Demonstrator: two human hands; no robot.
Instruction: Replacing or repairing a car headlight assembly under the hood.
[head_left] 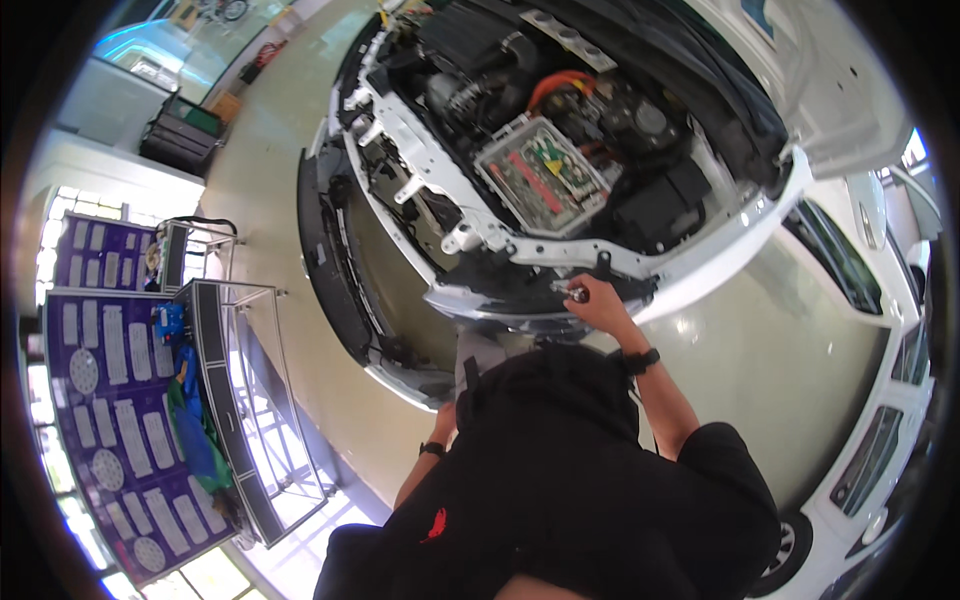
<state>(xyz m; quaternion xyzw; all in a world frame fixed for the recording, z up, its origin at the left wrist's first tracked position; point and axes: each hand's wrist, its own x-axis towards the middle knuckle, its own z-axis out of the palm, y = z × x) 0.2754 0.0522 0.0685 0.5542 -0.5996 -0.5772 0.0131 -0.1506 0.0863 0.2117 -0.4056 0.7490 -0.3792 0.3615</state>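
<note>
Right fingers [590, 295] apparently closed around small metal tool [574, 293], tip protruding left.

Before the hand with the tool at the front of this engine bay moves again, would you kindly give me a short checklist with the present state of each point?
1. Right hand has a firm hold on the small metal tool: ok, the fingers are closed around it.
2. Tool seated on a fastener of the white front crossmember: cannot tell, the tip is too small to make out.
3. Left hand away from the work point: ok, it is low beside the dark-clothed body.
4. Orange cables away from the working hand: ok, they lie deep in the bay.
5. Open electronics box untouched: ok, neither hand is near it.
</note>
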